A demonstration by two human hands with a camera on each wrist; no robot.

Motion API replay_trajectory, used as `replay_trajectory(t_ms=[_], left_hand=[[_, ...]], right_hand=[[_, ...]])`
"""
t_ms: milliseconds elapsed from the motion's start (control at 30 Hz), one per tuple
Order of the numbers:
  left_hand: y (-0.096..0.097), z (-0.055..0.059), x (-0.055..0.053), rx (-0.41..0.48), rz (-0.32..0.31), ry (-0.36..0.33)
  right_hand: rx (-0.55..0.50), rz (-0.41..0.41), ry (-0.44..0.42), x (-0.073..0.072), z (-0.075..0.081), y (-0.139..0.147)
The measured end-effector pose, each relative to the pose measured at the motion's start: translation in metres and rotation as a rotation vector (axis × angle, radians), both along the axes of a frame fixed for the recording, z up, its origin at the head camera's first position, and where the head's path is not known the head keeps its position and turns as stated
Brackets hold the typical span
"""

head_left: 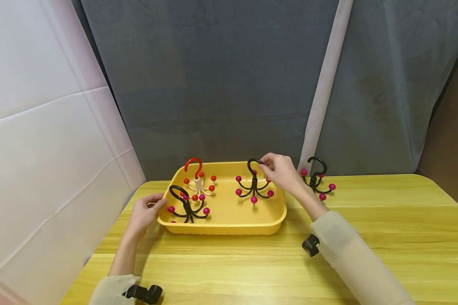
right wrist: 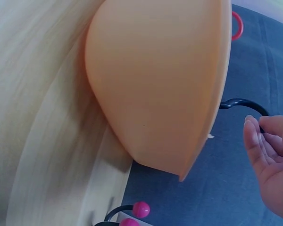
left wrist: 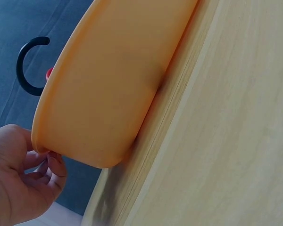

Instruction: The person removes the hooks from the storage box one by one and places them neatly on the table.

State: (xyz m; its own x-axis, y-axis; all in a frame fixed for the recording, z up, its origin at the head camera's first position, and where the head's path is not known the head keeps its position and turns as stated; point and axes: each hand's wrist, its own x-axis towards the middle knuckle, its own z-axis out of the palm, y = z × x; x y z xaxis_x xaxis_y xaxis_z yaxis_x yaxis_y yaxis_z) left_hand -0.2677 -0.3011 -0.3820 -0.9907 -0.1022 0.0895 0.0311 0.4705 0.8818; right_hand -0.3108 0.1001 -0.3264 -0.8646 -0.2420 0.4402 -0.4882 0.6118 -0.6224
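Observation:
A yellow plastic tray (head_left: 229, 216) stands on the table. My left hand (head_left: 143, 214) grips its left rim between thumb and fingers; in the left wrist view, the fingers (left wrist: 56, 165) curl under that rim. At the tray's right side, my right hand (head_left: 282, 169) pinches the top hook of a black multi-arm hanger (head_left: 254, 183), whose curved arms end in pink balls. This hanger stands upright over the tray floor. Also in the tray, at the left, are a white hanger with a red hook (head_left: 197, 185) and red balls, and a tilted black hanger (head_left: 188, 207) with pink balls.
Another black hanger (head_left: 314, 182) with pink balls is on the wooden table (head_left: 236, 271), right of the tray and behind my right forearm. A grey curtain (head_left: 213, 84) hangs behind the table. White cloth (head_left: 53, 148) borders the left side, and a brown panel (head_left: 450, 123) the right.

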Motion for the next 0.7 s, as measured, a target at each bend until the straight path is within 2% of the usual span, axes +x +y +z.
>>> replay_trajectory(t_ms=[367,700], left_hand=[[-0.001,0.002,-0.001,-0.004,-0.004,0.000],[-0.002,0.001,0.000,0.003,-0.004,-0.004]], right_hand=[[-0.070,0.009,0.069,0.013,0.013,0.003],[-0.102,-0.026,0.172,0.027,0.026,0.011]])
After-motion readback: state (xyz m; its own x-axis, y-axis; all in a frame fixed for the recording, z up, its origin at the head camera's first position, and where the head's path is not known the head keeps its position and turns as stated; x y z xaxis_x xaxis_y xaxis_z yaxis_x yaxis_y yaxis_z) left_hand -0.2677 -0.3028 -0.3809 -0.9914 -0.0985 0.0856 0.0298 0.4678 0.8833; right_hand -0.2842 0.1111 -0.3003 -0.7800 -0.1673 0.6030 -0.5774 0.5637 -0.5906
